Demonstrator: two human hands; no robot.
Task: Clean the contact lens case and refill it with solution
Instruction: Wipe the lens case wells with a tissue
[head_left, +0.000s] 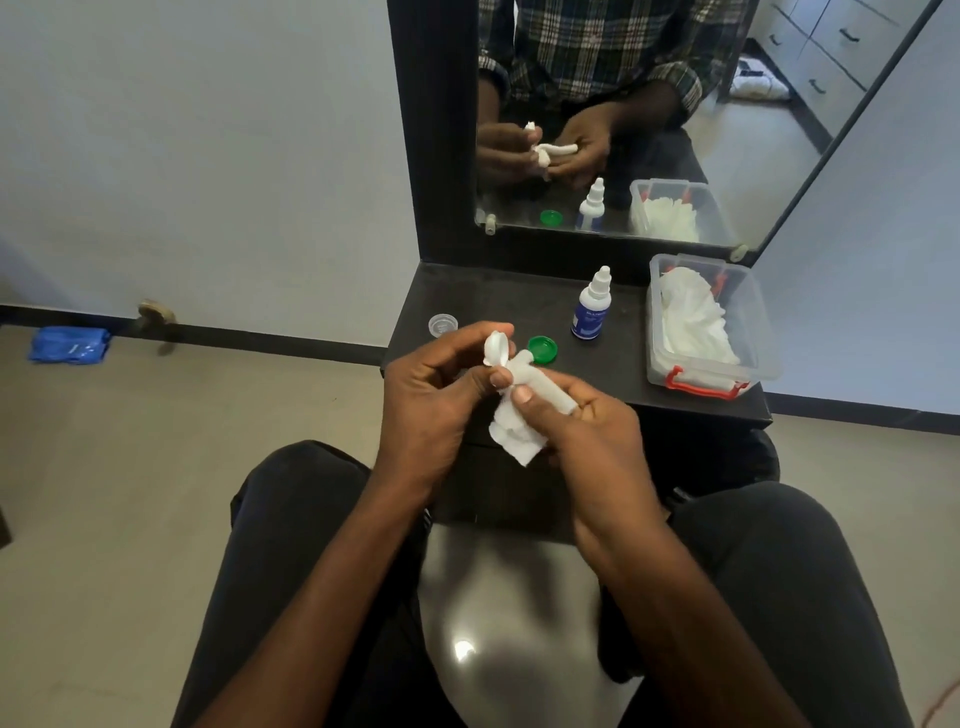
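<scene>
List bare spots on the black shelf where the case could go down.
Free: the back-left of the shelf, behind the clear cap and left of the bottle; also the front strip between the green cap and the tissue box. Crowded: the front-left edge, under both hands.

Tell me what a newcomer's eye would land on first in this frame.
Both hands meet at centre: the left hand holds the white lens case while the right hand works a white tissue into it. Behind, on the black shelf, sit a green cap, a solution bottle and a clear tissue box.
</scene>
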